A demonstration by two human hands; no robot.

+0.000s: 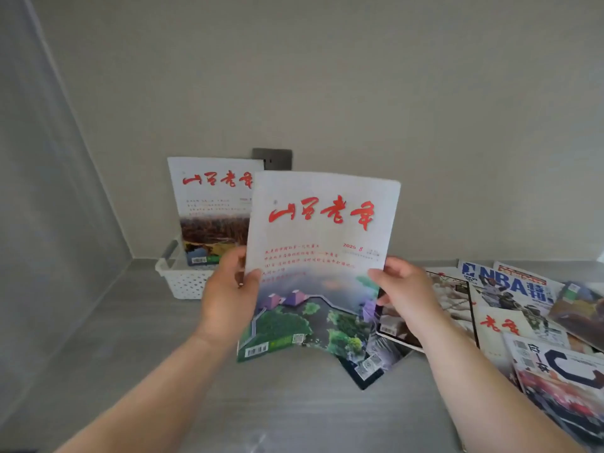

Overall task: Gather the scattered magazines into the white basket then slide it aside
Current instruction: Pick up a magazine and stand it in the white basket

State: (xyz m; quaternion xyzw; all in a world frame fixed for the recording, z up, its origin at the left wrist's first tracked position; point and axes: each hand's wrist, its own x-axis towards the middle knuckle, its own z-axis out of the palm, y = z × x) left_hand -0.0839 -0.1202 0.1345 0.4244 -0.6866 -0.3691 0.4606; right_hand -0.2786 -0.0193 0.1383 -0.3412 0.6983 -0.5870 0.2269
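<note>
Currently the left hand [228, 289] and the right hand [402, 292] each have a pinching grip on one side edge of a magazine [320, 230], upright just right of the white basket [183, 282]. Next, I judge, it must go left and down into the basket, beside the standing magazine [212, 204].

glossy paper magazine covers [322, 223]; white perforated plastic basket [186, 282]; smooth matt grey bench [130, 348]; dark brushed metal-look wall plate [277, 156].

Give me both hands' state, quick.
Left hand: gripping the held magazine at its left edge.
Right hand: gripping the same magazine's right edge.
</note>
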